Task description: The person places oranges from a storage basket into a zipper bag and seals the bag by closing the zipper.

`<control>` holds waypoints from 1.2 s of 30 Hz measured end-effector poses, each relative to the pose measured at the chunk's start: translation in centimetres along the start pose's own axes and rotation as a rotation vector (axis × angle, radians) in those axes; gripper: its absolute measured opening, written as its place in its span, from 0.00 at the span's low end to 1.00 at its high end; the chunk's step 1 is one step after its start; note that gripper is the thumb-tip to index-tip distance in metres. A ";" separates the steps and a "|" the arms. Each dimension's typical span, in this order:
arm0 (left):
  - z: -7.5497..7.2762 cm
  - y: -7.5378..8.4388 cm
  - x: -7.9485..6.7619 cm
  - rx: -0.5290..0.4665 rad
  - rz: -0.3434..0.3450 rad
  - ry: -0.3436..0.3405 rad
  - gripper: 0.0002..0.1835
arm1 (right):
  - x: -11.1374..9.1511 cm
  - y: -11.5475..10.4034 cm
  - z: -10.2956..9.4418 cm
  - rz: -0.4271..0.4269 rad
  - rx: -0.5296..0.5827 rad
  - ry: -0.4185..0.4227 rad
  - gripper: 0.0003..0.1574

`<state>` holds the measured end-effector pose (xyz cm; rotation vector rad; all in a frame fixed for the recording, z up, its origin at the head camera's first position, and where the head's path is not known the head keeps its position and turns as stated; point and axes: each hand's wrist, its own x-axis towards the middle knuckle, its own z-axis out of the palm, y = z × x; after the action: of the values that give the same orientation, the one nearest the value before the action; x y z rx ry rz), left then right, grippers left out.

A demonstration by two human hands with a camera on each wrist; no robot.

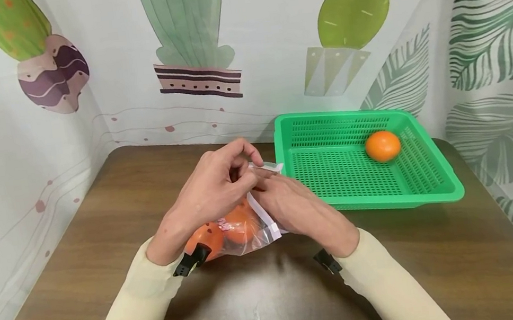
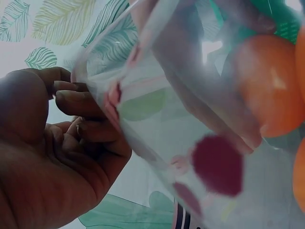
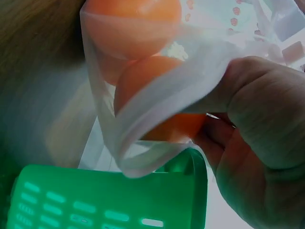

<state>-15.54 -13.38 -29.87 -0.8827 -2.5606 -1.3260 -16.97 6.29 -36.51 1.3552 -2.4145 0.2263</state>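
A clear zip bag (image 1: 247, 244) with a white strip along its mouth and several oranges (image 1: 240, 223) inside stands on the table, left of the basket. My left hand (image 1: 213, 181) pinches the rim of the bag between thumb and fingers, as the left wrist view shows the rim (image 2: 112, 102) at those fingertips. My right hand (image 1: 295, 203) reaches into the bag's mouth. Through the plastic, its fingers (image 2: 205, 109) lie along one side of an orange (image 2: 269, 86), gripping it. More oranges (image 3: 133, 24) sit deeper in the bag.
A green plastic basket (image 1: 339, 206) stands at the back right of the brown wooden table (image 1: 255, 309), with a single orange (image 1: 383, 146) in its right end. White cloth printed with cacti and leaves hangs behind and at both sides.
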 end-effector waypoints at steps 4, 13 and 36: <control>-0.1 0.0 -0.1 0.013 -0.021 0.029 0.11 | 0.2 0.2 -0.2 -0.027 0.001 -0.009 0.11; -0.2 0.1 -0.1 0.020 -0.064 0.062 0.11 | 0.2 0.4 -1.0 -0.027 0.067 -0.030 0.08; -0.3 -0.1 0.2 0.002 -0.070 0.073 0.11 | -1.1 1.1 -5.2 0.029 0.277 -0.062 0.21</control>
<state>-15.79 -13.61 -29.65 -0.7356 -2.5581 -1.3485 -16.13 9.35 -32.06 1.4604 -2.5275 0.5519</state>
